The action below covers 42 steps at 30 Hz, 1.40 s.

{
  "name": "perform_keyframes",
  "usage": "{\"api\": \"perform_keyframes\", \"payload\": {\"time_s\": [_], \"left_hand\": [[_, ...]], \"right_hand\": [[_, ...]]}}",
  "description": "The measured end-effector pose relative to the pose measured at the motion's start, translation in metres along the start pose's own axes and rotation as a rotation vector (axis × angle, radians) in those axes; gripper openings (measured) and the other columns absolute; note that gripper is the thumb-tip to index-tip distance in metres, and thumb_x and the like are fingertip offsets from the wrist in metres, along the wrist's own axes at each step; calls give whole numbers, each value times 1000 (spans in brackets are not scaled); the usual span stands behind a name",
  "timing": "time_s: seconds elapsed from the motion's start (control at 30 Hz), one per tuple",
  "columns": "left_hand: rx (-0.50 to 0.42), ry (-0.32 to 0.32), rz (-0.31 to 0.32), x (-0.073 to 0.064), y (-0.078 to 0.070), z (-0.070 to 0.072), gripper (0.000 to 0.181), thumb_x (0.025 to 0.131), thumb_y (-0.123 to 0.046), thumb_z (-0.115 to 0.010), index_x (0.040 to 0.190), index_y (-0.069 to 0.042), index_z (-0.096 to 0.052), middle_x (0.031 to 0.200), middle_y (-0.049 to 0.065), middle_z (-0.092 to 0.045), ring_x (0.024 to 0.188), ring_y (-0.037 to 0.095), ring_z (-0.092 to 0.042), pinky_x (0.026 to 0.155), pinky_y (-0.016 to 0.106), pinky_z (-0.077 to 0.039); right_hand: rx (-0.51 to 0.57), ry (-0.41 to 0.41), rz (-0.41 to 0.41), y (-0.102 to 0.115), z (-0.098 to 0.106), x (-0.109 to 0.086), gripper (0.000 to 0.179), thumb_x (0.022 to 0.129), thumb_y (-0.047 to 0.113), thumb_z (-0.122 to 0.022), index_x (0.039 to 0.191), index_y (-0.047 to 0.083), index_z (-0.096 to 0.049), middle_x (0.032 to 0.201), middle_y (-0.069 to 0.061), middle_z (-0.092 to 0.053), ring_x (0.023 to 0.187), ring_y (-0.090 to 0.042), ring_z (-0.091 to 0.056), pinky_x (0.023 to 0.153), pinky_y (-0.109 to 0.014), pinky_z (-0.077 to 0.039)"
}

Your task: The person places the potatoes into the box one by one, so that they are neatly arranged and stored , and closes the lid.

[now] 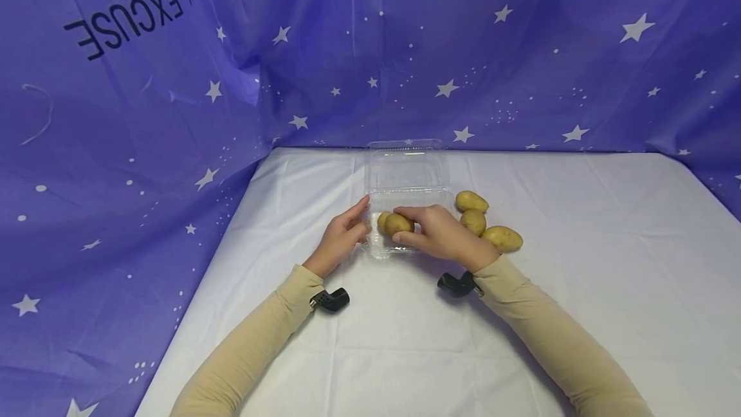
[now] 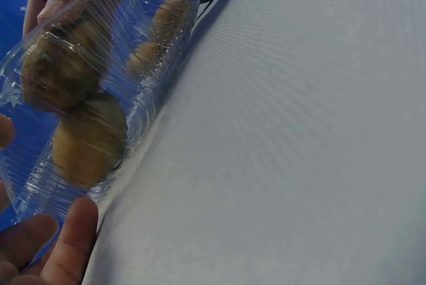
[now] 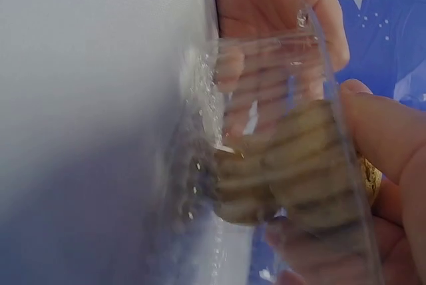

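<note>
A clear plastic clamshell box [image 1: 413, 200] lies with its lid [image 1: 408, 169] tipped back. My right hand [image 1: 440, 231] grips a potato [image 1: 399, 224] between thumb and fingers, within the box's walls. Another potato [image 2: 90, 142] sits on the box's floor, just below the held one and seeming to touch it. At the box's left side is my left hand [image 1: 340, 238], its fingers fairly straight and its fingertips against the clear wall.
Right of the box, close by my right wrist, three loose potatoes [image 1: 502, 239] lie in a loose row on the white tablecloth [image 1: 393, 340]. A purple curtain [image 1: 521, 69] with white stars hangs behind the table and along its left.
</note>
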<state>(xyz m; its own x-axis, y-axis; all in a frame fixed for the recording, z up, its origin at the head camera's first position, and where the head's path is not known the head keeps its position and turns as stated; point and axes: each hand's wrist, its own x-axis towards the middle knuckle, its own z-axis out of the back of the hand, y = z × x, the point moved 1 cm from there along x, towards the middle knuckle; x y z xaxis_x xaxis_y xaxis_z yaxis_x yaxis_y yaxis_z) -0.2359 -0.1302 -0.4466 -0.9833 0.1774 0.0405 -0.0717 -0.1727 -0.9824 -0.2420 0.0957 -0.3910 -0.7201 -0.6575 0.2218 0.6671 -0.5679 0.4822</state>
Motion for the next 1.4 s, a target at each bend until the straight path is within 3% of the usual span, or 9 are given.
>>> {"api": "perform_keyframes", "payload": {"time_s": [0.1, 0.3, 0.5, 0.67, 0.8, 0.93, 1.17, 1.4], "left_hand": [[5, 2, -4, -1, 0, 0, 67, 94, -3, -54, 158, -14, -39, 161, 15, -43, 95, 8, -61, 75, 15, -55], [8, 11, -8, -1, -1, 0, 67, 94, -3, -54, 158, -15, -38, 161, 15, -42, 105, 15, -63, 78, 17, -56], [11, 13, -7, 0, 0, 1, 66, 94, -4, -54, 158, -16, -38, 161, 15, -42, 98, 9, -61, 77, 16, -55], [7, 19, -12, 0, 0, 1, 67, 94, -4, -53, 158, -15, -38, 162, 15, -41, 103, 15, -62, 77, 16, -55], [9, 23, -12, 0, 0, 1, 67, 94, -4, -53, 158, -14, -37, 162, 15, -41, 111, 20, -62, 78, 17, -56], [15, 29, -12, 0, 0, 1, 67, 94, -5, -53, 159, -14, -36, 162, 16, -41, 110, 19, -63, 80, 19, -57], [28, 31, -24, 0, 0, 1, 68, 94, -5, -54, 158, -14, -37, 161, 17, -41, 104, 15, -62, 79, 17, -56], [18, 32, 2, -1, -1, 1, 69, 93, -6, -54, 159, -15, -36, 162, 14, -42, 114, 21, -62, 82, 18, -57]], "right_hand": [[-1, 3, -1, 2, -4, 3, 53, 93, 30, -74, 134, -2, -64, 97, -9, -74, 55, -5, -37, 68, -27, -48], [16, 8, -17, 5, -10, 8, 55, 93, 31, -73, 137, 0, -62, 77, -2, -62, 56, -7, -37, 63, -26, -44], [11, 0, 0, 7, -15, 9, 54, 93, 30, -74, 138, 1, -62, 93, -5, -70, 66, -11, -48, 69, -29, -48], [24, -3, 11, 7, -16, 9, 54, 93, 28, -75, 137, 1, -62, 103, -9, -74, 74, -17, -57, 75, -34, -53], [35, -4, 12, 6, -17, 9, 55, 92, 27, -75, 137, -1, -62, 125, -18, -72, 99, -26, -69, 93, -43, -58], [54, 3, -12, 4, -17, 9, 58, 91, 27, -76, 138, -3, -61, 143, -26, -59, 123, -37, -65, 105, -50, -54], [84, 34, -26, 0, -20, 9, 54, 92, 25, -75, 135, -6, -62, 145, -30, -53, 125, -39, -63, 102, -48, -56], [82, 34, -32, 0, -20, 9, 51, 91, 24, -76, 132, -4, -65, 145, -29, -54, 122, -39, -64, 100, -47, -57]]}}
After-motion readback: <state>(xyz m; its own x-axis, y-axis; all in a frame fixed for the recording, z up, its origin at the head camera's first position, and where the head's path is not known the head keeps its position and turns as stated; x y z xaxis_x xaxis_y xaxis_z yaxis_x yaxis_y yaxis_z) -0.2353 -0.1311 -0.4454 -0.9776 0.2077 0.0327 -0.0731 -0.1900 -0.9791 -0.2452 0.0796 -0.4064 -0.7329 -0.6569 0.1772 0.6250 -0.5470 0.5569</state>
